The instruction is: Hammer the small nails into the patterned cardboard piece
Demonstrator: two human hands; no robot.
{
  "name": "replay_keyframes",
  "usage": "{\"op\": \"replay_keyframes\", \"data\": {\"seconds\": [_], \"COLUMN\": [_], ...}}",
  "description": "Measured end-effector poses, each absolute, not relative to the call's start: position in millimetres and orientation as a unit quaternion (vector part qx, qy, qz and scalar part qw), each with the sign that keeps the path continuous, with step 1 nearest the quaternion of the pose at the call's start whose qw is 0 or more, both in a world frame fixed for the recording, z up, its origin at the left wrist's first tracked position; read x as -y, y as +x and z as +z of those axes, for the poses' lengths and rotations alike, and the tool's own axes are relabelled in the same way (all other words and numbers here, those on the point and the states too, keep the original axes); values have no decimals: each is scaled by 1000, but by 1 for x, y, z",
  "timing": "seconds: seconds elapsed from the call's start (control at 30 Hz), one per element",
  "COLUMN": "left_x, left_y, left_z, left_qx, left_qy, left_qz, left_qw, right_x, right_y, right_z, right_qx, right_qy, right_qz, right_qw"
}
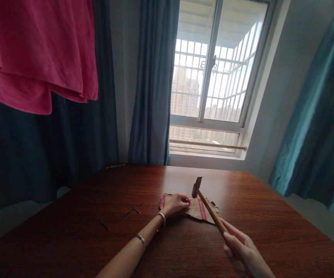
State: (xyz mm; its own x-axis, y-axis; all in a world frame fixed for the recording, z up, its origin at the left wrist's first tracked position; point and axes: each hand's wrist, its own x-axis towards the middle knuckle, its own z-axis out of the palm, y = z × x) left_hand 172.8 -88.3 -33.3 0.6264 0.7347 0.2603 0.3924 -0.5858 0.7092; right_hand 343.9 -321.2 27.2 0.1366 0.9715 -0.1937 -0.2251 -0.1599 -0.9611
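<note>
My right hand [239,247] is wrapped round the wooden handle of a hammer [212,212]. The hammer's head is raised, just above and to the right of my left fingers. My left hand [179,202] rests over a tan, cardboard-like piece [196,210] with many small dark holes and pink patterned strips. Its thumb and fingers are pinched together; whatever they hold is too small to make out. Several thin metal pieces, which look like nails [132,209], lie on the table to the left, with a short dark one [104,225] apart from them.
The brown wooden table [143,247] reaches to the wall below a barred window [207,77]. Blue curtains [154,85] hang on both sides. A pink cloth [39,50] hangs at the upper left. A small pale strip [115,166] lies at the table's far left edge.
</note>
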Motion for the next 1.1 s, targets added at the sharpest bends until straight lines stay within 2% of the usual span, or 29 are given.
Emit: {"op": "replay_keyframes", "data": {"seconds": [0.13,0.27,0.47,0.7,0.9,1.1], "left_x": [91,90,87,77,74,80], "left_y": [173,173,171,159,144,144], "left_z": [-32,-32,-33,-24,-21,-23], "left_qx": [-344,-338,-332,-317,-258,-277], "left_qy": [843,840,841,850,911,928], "left_qz": [271,283,287,269,215,140], "left_qw": [311,317,315,322,239,206], "right_x": [318,313,308,314,316,314], "right_y": [360,388,425,436,433,433], "right_z": [13,-2,-17,-17,-18,-20], "right_qx": [421,478,483,495,501,503], "right_qy": [-581,-685,-785,-839,-850,-854], "right_qz": [436,259,118,68,34,36], "right_qw": [544,485,370,214,159,125]}}
